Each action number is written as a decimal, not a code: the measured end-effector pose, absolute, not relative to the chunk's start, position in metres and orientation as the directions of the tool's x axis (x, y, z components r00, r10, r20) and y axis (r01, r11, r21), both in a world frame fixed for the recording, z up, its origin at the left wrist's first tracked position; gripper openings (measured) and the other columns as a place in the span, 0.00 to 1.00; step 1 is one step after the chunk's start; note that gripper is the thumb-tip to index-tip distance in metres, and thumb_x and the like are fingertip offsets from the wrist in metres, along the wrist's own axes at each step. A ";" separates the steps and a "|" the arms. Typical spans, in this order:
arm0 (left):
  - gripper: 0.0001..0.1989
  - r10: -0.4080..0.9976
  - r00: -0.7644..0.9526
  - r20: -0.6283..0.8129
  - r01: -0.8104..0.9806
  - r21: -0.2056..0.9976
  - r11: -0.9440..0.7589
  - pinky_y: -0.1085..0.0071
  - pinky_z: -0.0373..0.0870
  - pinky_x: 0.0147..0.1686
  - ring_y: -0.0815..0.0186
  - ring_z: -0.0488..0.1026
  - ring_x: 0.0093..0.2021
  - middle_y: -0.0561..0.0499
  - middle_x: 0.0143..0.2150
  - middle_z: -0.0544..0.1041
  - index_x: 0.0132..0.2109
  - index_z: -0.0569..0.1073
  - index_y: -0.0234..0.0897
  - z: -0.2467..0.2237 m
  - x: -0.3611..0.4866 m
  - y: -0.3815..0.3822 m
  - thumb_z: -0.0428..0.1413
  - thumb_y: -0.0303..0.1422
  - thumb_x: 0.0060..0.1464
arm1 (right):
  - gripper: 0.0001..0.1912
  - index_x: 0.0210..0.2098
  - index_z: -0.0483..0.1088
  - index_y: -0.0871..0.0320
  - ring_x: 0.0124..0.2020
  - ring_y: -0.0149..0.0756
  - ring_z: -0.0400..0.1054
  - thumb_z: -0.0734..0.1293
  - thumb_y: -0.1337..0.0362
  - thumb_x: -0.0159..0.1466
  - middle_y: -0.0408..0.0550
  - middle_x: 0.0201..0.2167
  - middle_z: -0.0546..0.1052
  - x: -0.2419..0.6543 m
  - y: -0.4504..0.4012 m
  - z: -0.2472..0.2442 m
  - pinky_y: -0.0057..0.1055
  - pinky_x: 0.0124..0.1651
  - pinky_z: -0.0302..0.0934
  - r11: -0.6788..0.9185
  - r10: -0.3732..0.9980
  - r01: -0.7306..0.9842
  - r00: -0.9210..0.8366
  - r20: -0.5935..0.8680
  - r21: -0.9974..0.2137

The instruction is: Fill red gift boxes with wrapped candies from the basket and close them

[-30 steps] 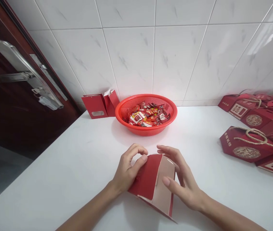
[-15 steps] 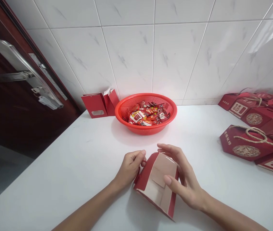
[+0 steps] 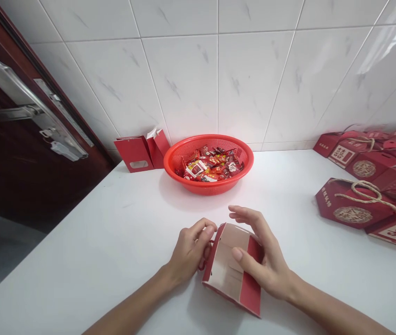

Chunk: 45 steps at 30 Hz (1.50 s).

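A small red paper gift bag [image 3: 251, 288] tilts above the white table in front of me, its pale, bare inside facing up. At its left edge, my left hand [image 3: 192, 249] is closed, pinching the bag's red cord handle [image 3: 203, 264] between thumb and fingers. My right hand [image 3: 264, 256] holds the bag's right side loosely. Its thumb lies over the opening, while the other fingers reach past the outer side, partly hidden.
A red plastic basket [image 3: 208, 188] of wrapped sweets [image 3: 215, 165] stands by the tiled wall. Two red paper bags [image 3: 135, 153] stand left of it. Several red gift boxes [image 3: 353, 207] with rope handles crowd the table's right. A dark door [image 3: 5, 163] is at the left.
The bag has turned slightly, and its right panel now leans outward, showing more red. My left fingers have shifted along the cord, closer to the bag's edge. The view has moved slightly right.
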State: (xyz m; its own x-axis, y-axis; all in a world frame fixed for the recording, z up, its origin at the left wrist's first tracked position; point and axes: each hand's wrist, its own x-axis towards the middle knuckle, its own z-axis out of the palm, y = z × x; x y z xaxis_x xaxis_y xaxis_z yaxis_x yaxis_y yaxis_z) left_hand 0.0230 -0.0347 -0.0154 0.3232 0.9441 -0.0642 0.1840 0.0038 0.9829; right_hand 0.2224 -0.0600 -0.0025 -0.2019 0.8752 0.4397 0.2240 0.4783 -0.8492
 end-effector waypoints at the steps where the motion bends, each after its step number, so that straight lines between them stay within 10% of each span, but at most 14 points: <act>1: 0.20 0.932 0.358 -0.045 0.193 0.981 -0.027 0.74 0.55 0.20 0.69 0.60 0.17 0.59 0.17 0.64 0.41 0.71 0.40 -0.016 0.021 -0.035 0.47 0.51 0.64 | 0.27 0.63 0.59 0.49 0.60 0.49 0.66 0.66 0.60 0.66 0.54 0.61 0.69 0.222 -0.060 -0.003 0.46 0.58 0.67 0.482 0.873 0.231 -0.199 0.444 -0.845; 14: 0.12 0.910 0.396 0.123 0.145 0.970 -0.195 0.71 0.67 0.26 0.69 0.68 0.22 0.57 0.27 0.70 0.50 0.72 0.42 -0.014 0.015 -0.029 0.53 0.33 0.59 | 0.24 0.63 0.59 0.50 0.61 0.49 0.64 0.63 0.58 0.69 0.55 0.61 0.68 0.225 -0.052 -0.008 0.49 0.61 0.63 0.554 0.830 0.150 -0.171 0.531 -0.819; 24: 0.13 0.815 0.354 0.459 0.162 0.828 -0.537 0.61 0.62 0.62 0.56 0.65 0.63 0.48 0.62 0.67 0.47 0.80 0.46 0.011 0.018 -0.036 0.52 0.41 0.65 | 0.23 0.62 0.61 0.49 0.61 0.48 0.64 0.64 0.58 0.69 0.53 0.60 0.68 0.214 -0.036 -0.014 0.49 0.61 0.61 0.614 0.789 0.098 -0.113 0.604 -0.783; 36: 0.19 0.925 0.326 0.197 0.347 0.885 -0.311 0.67 0.69 0.53 0.59 0.74 0.53 0.49 0.50 0.80 0.46 0.79 0.38 0.027 -0.001 -0.016 0.45 0.28 0.56 | 0.12 0.48 0.67 0.51 0.52 0.43 0.67 0.67 0.60 0.65 0.50 0.53 0.72 0.223 -0.017 -0.003 0.41 0.53 0.63 0.515 0.855 0.105 -0.003 0.518 -0.851; 45: 0.18 0.899 0.225 0.375 0.430 0.790 -0.437 0.66 0.74 0.45 0.60 0.77 0.48 0.48 0.54 0.78 0.43 0.80 0.40 0.020 -0.017 -0.003 0.46 0.27 0.58 | 0.18 0.31 0.62 0.55 0.25 0.29 0.58 0.70 0.50 0.62 0.40 0.26 0.66 0.233 -0.010 0.015 0.27 0.26 0.53 0.197 0.978 -0.010 -0.063 0.197 -0.980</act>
State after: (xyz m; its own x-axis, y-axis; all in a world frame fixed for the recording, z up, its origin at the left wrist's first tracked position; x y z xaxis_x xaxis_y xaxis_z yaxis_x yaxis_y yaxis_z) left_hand -0.0173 -0.0029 0.0198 0.2249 0.8992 0.3753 0.4304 -0.4372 0.7897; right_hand 0.2327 -0.0101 0.0146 -0.0626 0.9784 0.1969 -0.0102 0.1967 -0.9804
